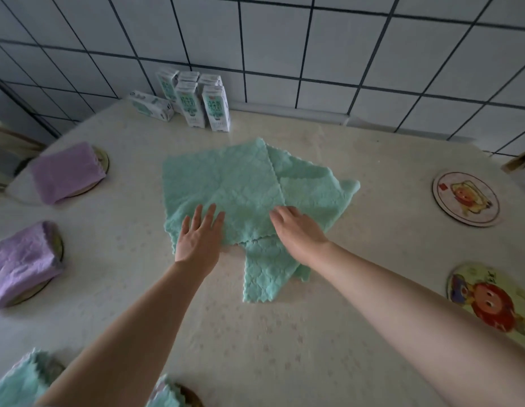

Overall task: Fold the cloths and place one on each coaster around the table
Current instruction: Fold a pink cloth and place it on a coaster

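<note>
Two green cloths overlap at the table's middle: the upper green cloth [223, 183] lies spread flat, and a second green cloth [311, 189] sticks out beneath it to the right and below. My left hand [201, 233] rests flat with fingers spread on the upper cloth's near left part. My right hand [299, 230] lies on its near right corner, fingers curled at the edge. Two bare picture coasters [466, 198] [490, 301] sit at the right. Folded purple cloths [67, 171] [20, 262] cover two coasters at the left. Folded green cloths [17, 383] [164, 395] sit at the near edge.
Several milk cartons [202, 104] stand at the back by the tiled wall [314, 48], one carton [151, 105] lying flat. The table [255, 333] has a pale patterned covering. A chair back [519, 163] shows at the far right edge.
</note>
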`<state>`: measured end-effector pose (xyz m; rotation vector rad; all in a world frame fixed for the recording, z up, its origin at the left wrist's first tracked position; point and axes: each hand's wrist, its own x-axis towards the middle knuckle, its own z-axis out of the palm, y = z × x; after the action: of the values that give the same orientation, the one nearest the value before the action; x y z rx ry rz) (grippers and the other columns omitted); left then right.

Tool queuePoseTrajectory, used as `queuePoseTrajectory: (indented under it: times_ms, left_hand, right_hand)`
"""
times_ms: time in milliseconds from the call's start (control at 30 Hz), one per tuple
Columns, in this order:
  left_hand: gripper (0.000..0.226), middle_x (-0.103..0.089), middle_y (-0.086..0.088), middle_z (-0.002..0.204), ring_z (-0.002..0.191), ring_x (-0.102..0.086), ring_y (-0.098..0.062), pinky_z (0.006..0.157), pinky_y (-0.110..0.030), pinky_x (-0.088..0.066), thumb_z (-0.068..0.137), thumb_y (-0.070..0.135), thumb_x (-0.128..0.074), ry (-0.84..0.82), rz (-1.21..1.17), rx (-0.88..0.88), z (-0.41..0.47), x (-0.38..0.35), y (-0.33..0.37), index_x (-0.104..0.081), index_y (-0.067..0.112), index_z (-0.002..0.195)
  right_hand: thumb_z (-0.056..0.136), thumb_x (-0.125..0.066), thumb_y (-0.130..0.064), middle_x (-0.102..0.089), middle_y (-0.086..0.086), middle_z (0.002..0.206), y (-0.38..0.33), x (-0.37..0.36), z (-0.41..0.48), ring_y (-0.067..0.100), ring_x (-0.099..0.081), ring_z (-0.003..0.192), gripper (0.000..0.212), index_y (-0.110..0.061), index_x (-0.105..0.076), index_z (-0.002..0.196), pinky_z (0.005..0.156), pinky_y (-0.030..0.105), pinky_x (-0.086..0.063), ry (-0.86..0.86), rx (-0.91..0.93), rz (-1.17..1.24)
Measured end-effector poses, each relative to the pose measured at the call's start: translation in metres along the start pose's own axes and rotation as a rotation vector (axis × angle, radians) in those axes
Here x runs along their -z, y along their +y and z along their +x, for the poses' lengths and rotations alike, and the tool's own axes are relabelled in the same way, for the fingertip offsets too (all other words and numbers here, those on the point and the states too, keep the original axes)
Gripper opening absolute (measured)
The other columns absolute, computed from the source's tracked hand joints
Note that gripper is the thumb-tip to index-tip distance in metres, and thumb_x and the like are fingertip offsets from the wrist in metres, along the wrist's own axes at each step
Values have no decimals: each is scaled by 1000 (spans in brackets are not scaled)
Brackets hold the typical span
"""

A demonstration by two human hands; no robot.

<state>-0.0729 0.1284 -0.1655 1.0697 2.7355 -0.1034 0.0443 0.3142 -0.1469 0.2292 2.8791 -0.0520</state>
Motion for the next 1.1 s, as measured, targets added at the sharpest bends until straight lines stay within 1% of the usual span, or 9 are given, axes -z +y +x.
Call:
queuePoseTrajectory:
  times_ms: [100,300,433,533,667,767,833,1000,1100]
  left_hand:
    - [67,4,1,160,146,3,-25,119,-40,-4,95,13,-40,-10,-9,-14,8,-7,-9,-5,26,151]
    - [78,-3,2,160,145,-13,-21,116,-36,-20,91,7,-48,34,-7,-87,11,-15,-33,-2,28,151]
    - [67,-12,5,158,144,-18,-17,114,-38,-24,93,10,-43,-32,-101,-29,22,-11,-53,-14,27,151]
    - [48,-39,-8,148,133,-40,-27,108,-36,-34,93,6,-46,-96,-341,40,35,3,-61,-44,17,140]
    - [33,-63,-26,115,101,-60,-42,85,-39,-47,91,3,-48,1,-468,188,55,38,-70,-64,6,119]
    - [36,-68,-23,101,86,-65,-39,71,-41,-53,85,0,-47,137,-649,274,65,74,-72,-67,8,114]
    - [39,-68,-15,98,82,-63,-31,65,-31,-51,84,-2,-46,249,-692,300,67,102,-63,-68,12,113]
    - [42,-68,-9,109,88,-55,-18,75,-26,-45,85,-4,-43,510,-699,183,50,163,-21,-67,13,114]
    - [37,-67,-11,112,91,-54,-14,77,-24,-43,88,-5,-45,615,-681,86,27,179,10,-65,7,116]
  right_hand:
    - [78,-64,2,-36,19,137,0,-6,15,35,-40,124,69,1,-31,139,86,40,-49,-13,29,-99]
    - [76,-68,1,-57,8,99,2,1,32,28,-57,88,28,-6,-57,102,53,34,-42,0,66,-200]
    - [81,-64,3,-56,4,89,6,18,45,21,-57,78,24,-7,-56,101,61,35,-51,-34,-10,-13]
    - [89,-60,-7,-56,1,78,11,33,51,17,-59,73,8,-10,-58,96,69,34,-56,-12,-162,111]
    - [96,-42,-18,-53,-2,69,22,58,63,12,-55,63,22,-10,-57,81,52,23,-42,127,-419,429]
    - [93,-42,-14,-64,2,84,31,87,72,22,-62,75,22,-16,-64,95,65,35,-54,270,-452,545]
    - [92,-38,-9,-66,6,92,38,107,72,26,-65,77,31,-19,-65,102,66,38,-57,373,-479,698]
    - [95,-33,-2,-61,0,88,54,147,48,19,-69,70,35,-18,-63,103,57,41,-59,708,-450,979]
    - [95,-38,-5,-65,6,94,69,154,17,21,-67,84,29,-11,-65,106,67,42,-59,846,-394,1016]
